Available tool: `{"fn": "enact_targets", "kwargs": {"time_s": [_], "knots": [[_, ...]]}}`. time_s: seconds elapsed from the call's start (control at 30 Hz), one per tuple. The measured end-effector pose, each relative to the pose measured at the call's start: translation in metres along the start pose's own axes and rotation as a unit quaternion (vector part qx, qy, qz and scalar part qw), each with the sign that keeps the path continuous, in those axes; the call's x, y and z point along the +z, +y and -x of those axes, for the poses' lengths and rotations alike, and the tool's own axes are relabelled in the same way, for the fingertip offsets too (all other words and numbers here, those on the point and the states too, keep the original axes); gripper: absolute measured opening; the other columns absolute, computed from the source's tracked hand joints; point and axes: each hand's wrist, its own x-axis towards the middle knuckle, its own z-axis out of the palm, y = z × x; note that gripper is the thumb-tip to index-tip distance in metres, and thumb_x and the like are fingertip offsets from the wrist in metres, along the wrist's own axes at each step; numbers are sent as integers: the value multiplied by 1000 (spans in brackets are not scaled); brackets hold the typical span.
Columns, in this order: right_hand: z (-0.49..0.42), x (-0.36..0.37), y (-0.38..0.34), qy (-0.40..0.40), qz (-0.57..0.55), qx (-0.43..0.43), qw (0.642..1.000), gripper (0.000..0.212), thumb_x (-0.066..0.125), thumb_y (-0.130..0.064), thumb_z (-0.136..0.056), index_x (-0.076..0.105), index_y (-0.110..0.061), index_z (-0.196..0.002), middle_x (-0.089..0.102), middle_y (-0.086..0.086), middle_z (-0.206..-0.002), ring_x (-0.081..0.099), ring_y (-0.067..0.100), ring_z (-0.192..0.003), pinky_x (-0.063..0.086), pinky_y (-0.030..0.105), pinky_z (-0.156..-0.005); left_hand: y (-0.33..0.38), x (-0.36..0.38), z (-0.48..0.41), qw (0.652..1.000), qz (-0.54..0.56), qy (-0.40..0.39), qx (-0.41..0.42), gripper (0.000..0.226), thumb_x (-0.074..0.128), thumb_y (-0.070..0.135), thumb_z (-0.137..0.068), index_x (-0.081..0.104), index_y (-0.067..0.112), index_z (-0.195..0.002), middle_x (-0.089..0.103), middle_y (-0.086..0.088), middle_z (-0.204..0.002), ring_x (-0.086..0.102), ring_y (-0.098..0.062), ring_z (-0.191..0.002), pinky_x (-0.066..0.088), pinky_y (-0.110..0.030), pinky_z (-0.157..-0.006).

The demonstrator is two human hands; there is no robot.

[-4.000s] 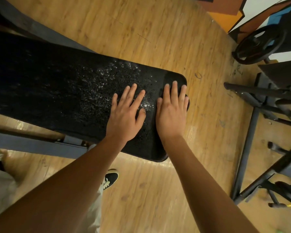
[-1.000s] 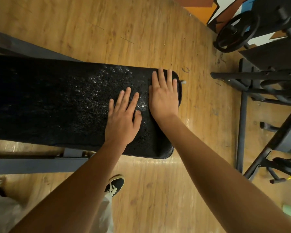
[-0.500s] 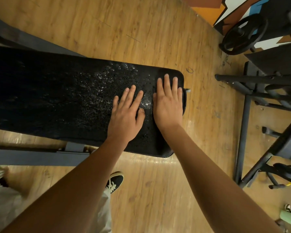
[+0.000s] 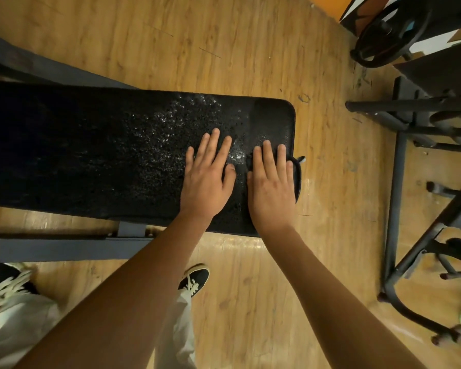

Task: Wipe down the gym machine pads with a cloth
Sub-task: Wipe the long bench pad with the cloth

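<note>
Wood floor (image 4: 224, 35) beneath bench pad (image 4: 91, 155). Right hand (image 4: 272, 187) presses dark cloth (image 4: 298, 174), fingers straight; left hand (image 4: 206, 179) rests flat, gripping nothing. End strip appears wiped; droplets (image 4: 171, 129) remain.

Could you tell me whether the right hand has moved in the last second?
Yes, the right hand slid back from the bench pad's far edge toward the person.

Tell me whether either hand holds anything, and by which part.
Nothing is gripped. The right hand presses flat on a dark cloth at the end of the bench pad; the left hand rests flat on the pad itself.
</note>
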Motion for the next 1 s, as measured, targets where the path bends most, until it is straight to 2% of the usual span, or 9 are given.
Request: {"fn": "enact_targets", "kwargs": {"time_s": [0.17,0.37,0.47,0.63,0.73,0.83,0.93,1.0], "knots": [[22,0,-7,-7,-2,43,999,54,36,-28,-109,29,-10,-160,23,11,-168,11,35,-157,13,49,-126,-2,-8,-1,999,-16,-49,8,57,28,36,-107,23,21,-162,10,-5,-171,4,-21,-158,3,-48,-126],[23,7,-27,33,-4,159,987,54,44,-25,-110,30,-11,-160,24,11,-168,14,37,-156,16,51,-125,-46,-30,-17,975,-99,-134,150,58,20,41,-109,10,23,-164,-2,-1,-171,-4,-17,-157,7,-47,-128],[24,13,-36,65,-10,229,971,53,46,-22,-110,30,-12,-160,24,10,-168,13,36,-156,17,53,-125,-57,-32,-23,966,-119,-132,185,58,18,42,-109,8,24,-164,-2,0,-171,-4,-17,-157,5,-46,-128],[27,16,-52,85,-57,283,954,52,41,-22,-111,28,-9,-160,19,13,-169,8,38,-157,15,53,-127,-62,-30,-23,967,-110,-116,197,58,21,39,-108,15,22,-163,5,-1,-171,1,-18,-158,5,-46,-128],[42,15,-61,56,-66,240,967,55,39,-23,-110,25,-6,-161,13,18,-169,3,39,-157,11,52,-127,-62,-30,-24,969,-94,-112,199,57,26,37,-108,18,21,-163,8,-1,-171,3,-18,-158,6,-46,-128],[60,10,-51,24,-62,153,986,58,39,-29,-108,26,-5,-160,14,20,-169,6,38,-157,12,51,-127,-62,-30,-24,970,-88,-114,196,58,28,36,-108,18,22,-163,8,-1,-171,3,-17,-158,5,-46,-128],[67,5,-23,4,-23,59,998,59,41,-37,-108,30,-11,-160,20,14,-169,11,35,-157,15,52,-126,-61,-31,-23,970,-88,-116,194,58,28,36,-107,18,22,-163,8,-1,-171,4,-18,-158,5,-46,-128],[61,5,-11,3,1,32,999,60,40,-44,-107,33,-16,-160,23,9,-169,11,33,-157,11,59,-124,-61,-31,-23,971,-83,-115,194,58,29,36,-107,18,22,-163,8,-1,-171,4,-17,-158,5,-46,-128]]}}
